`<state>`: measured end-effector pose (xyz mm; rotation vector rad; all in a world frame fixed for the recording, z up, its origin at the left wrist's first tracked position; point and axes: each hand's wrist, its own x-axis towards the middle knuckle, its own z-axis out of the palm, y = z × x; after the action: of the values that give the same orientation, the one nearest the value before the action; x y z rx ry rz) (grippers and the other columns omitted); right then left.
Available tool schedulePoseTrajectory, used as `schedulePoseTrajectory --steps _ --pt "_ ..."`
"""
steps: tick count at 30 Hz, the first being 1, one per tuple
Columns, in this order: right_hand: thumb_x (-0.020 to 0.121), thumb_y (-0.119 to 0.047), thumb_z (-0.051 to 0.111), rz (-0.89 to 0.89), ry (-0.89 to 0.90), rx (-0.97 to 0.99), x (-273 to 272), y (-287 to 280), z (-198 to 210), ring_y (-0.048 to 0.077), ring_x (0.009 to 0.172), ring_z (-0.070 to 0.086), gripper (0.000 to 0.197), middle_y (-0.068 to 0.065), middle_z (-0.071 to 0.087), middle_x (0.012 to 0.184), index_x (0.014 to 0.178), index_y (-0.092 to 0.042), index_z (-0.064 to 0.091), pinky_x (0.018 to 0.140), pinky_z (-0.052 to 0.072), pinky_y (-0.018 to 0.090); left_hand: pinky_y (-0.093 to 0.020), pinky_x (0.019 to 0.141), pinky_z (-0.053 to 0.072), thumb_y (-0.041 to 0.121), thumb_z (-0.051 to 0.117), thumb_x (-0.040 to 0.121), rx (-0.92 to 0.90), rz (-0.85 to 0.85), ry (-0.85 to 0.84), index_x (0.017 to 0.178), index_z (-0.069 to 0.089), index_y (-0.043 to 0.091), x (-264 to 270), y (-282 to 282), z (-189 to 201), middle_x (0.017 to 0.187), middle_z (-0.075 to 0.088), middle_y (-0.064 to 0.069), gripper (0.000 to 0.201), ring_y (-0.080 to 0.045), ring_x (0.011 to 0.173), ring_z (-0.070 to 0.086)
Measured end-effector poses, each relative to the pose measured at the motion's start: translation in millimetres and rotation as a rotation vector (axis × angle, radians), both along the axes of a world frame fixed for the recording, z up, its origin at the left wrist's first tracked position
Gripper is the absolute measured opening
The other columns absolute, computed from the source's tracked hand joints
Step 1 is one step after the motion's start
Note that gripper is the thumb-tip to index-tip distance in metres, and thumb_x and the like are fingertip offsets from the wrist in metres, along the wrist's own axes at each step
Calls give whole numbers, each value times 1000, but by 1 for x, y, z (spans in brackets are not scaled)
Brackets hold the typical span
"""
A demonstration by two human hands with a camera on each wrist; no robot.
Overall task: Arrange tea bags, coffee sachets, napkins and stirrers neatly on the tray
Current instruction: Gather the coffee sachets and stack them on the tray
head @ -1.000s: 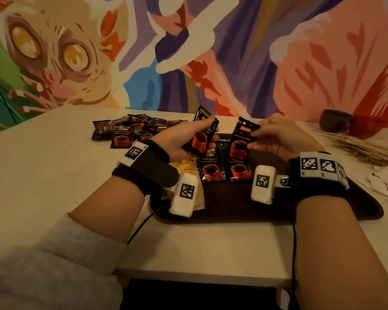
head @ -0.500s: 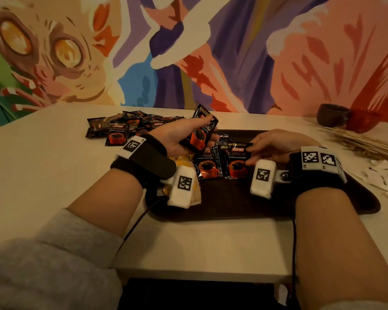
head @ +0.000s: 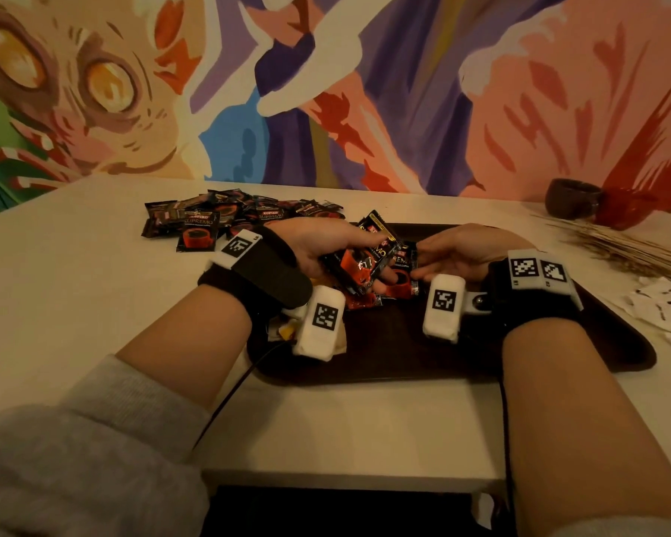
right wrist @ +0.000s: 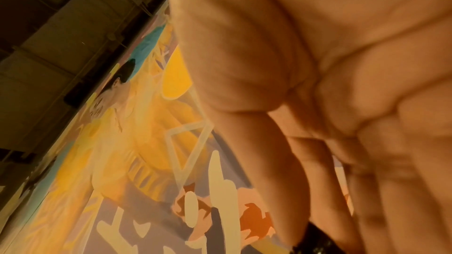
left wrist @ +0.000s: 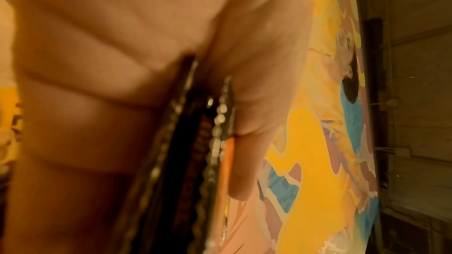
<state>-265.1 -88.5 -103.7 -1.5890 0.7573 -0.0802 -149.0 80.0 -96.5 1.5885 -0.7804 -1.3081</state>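
Note:
My left hand point(head: 338, 246) grips a few black-and-orange coffee sachets point(head: 361, 265) between thumb and fingers, low over the dark brown tray point(head: 403, 354). The left wrist view shows their crimped edges point(left wrist: 195, 142) held edge-on in the left hand point(left wrist: 146, 94). My right hand point(head: 442, 257) reaches in from the right with straight fingers resting on a sachet lying on the tray point(head: 403, 277). In the right wrist view the fingertips point(right wrist: 305, 190) touch that black sachet point(right wrist: 315, 239). Yellow tea bags point(head: 285, 331) lie on the tray's left end, mostly hidden under my left wrist.
A loose pile of coffee sachets point(head: 217, 222) lies on the table beyond the left hand. Wooden stirrers point(head: 616, 246) and white napkins point(head: 667, 308) lie right of the tray. A dark bowl point(head: 570, 197) and a red bowl point(head: 624, 209) stand at the back right by the mural wall.
The right hand has laid down on the tray the sachet it held up a second ago and now rests straight fingers on it. The left hand has dropped lower and rightward with its sachets.

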Motion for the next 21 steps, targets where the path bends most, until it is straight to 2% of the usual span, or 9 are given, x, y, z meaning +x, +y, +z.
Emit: schedulePoseTrajectory --steps 3,6,9,12,15,18,21 --pt "91 -6 54 -59 -11 -49 1 -2 1 23 62 67 20 13 60 85 110 -2 56 46 55 25 -26 64 58 34 39 100 4 -5 11 129 47 9 2 0 0 110 67 -14 39 -17 76 70" --pt "91 -6 54 -78 3 -55 2 -2 1 25 75 62 23 13 58 87 115 -5 55 46 55 26 -25 63 58 34 39 100 1 -3 11 122 51 9 3 0 -1 107 67 -14 35 -17 78 70" --pt "92 -5 52 -42 8 -48 2 -2 1 25 79 62 17 13 60 89 107 -4 59 48 55 26 -24 63 58 34 39 100 0 -4 18 112 55 9 1 -1 -1 104 68 -15 32 -18 77 70" --pt "92 -5 51 -38 -6 -61 0 -1 3 25 80 62 10 12 61 89 94 -10 60 58 52 31 -25 68 57 35 40 100 4 -3 14 109 57 10 2 -1 -2 103 69 -14 32 -18 78 70" --pt "93 -9 51 -50 -38 -105 -2 2 7 20 81 61 10 8 62 87 98 -11 59 67 48 31 -29 75 55 36 40 100 6 -3 -5 111 57 10 3 -1 -2 105 69 -14 33 -19 82 70" --pt "95 -12 50 -73 -155 -189 -2 3 13 15 79 63 10 4 64 89 98 -16 59 66 49 28 -33 84 50 36 40 99 -4 10 -13 115 55 9 4 -1 -2 107 69 -15 34 -20 82 70" --pt "94 -11 53 -106 -347 -319 -1 9 20 13 76 65 12 2 67 89 98 -18 62 66 51 25 -33 86 49 38 40 99 -25 6 -10 119 54 10 6 0 -2 110 68 -14 37 -18 81 70"
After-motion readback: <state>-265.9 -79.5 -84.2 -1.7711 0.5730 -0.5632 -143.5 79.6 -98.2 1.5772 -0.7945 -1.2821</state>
